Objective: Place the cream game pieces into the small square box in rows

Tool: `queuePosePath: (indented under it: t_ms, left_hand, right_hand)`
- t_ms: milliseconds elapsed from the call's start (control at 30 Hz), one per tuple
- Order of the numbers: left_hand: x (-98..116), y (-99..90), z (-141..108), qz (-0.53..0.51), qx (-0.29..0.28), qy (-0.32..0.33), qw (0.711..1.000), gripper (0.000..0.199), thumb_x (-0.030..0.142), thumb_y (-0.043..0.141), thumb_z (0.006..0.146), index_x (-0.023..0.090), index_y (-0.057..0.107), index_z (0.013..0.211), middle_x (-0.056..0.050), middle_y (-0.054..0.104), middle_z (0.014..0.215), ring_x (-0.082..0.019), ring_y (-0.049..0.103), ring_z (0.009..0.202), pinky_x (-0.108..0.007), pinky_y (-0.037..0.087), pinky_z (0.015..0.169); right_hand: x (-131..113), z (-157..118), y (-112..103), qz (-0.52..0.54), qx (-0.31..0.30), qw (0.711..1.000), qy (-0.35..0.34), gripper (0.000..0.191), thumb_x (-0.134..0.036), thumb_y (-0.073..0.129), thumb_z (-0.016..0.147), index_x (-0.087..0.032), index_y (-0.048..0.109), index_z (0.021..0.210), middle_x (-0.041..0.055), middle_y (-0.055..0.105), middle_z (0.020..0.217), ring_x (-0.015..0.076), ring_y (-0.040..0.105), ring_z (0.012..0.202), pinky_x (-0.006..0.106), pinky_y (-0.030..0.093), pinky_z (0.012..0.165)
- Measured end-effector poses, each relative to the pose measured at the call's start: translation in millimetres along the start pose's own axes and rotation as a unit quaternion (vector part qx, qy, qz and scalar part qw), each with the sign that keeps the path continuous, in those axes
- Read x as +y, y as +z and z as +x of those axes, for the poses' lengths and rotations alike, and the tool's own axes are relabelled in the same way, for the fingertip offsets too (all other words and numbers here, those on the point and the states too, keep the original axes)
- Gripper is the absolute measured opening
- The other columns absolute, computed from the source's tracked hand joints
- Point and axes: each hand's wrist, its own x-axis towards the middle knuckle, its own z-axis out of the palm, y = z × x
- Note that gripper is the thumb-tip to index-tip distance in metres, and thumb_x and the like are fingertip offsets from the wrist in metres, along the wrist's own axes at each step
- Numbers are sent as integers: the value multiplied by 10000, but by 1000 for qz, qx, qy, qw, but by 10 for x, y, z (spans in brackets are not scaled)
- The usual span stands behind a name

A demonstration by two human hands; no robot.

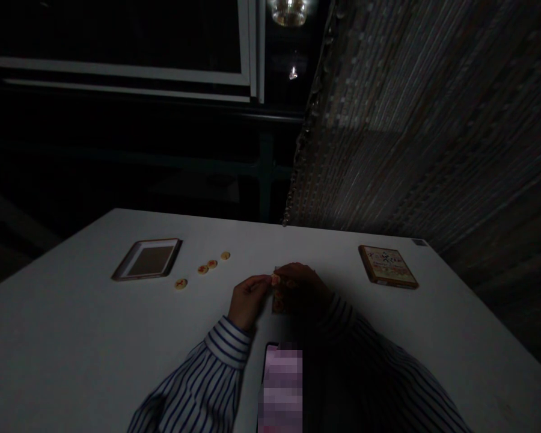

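Observation:
Above the middle of the white table, a round, pale xiangqi piece (275, 280) with a reddish mark is pinched at its left edge by my left hand (247, 299), thumb and forefinger closed. My right hand (304, 285), in deep shadow, curls in from the other side with its fingertips at the same piece. Beneath my right hand lies a small tray (278, 305) with more round pieces in it, mostly covered. Left of my hands, several loose pieces lie flat, among them one xiangqi piece (181, 284) nearest me and another piece (225, 255) farther back.
An open box lid or tray (148, 260) lies at the left, and a flat box with dark lettering (388, 266) at the right. A phone (279, 388), its screen blurred, lies nearest me on the white table (94, 337). A string curtain (379, 120) hangs behind the right side.

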Motion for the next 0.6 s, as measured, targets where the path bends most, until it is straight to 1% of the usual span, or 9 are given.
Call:
queuePosePath:
  t_ms: [167, 267, 333, 467, 600]
  left_hand:
    - [59, 20, -15, 9, 0, -6, 1000, 231, 333, 578, 646, 154, 643, 776, -47, 667, 777, -154, 588, 752, -239, 440, 700]
    - [79, 30, -20, 10, -3, -6, 1000, 226, 330, 573, 652, 158, 643, 780, -42, 667, 789, -148, 588, 760, -234, 439, 714]
    - [54, 23, -9, 11, 4, -1, 1000, 229, 332, 573, 651, 157, 642, 782, -42, 666, 791, -148, 587, 764, -235, 439, 717]
    - [-58, -18, 40, 26, 35, 9, 999, 255, 349, 572, 646, 148, 635, 790, -49, 664, 763, -157, 590, 739, -257, 449, 696]
    - [-144, -62, 82, 96, 48, 54, 993, 253, 349, 551, 655, 142, 639, 771, -56, 659, 762, -159, 588, 740, -268, 445, 713]
  right_hand:
    - [41, 3, 0, -27, -19, 999, -7, 327, -417, 354, 809, -211, 601, 871, 56, 612, 752, 151, 523, 713, 268, 361, 641]
    - [102, 10, -10, -48, -28, 998, -12, 330, -415, 359, 807, -207, 593, 910, 58, 617, 795, 151, 526, 733, 261, 356, 641]
    - [146, 16, -27, -69, -36, 997, -9, 324, -410, 368, 802, -216, 580, 950, 55, 616, 857, 153, 529, 767, 259, 353, 645]
    - [208, 26, -75, -129, -71, 989, 15, 321, -384, 395, 788, -218, 554, 1012, 53, 610, 938, 173, 534, 837, 272, 351, 674]
    - [215, 50, -113, -175, -93, 980, 29, 298, -352, 387, 791, -216, 565, 987, 51, 618, 940, 173, 546, 836, 271, 350, 689]
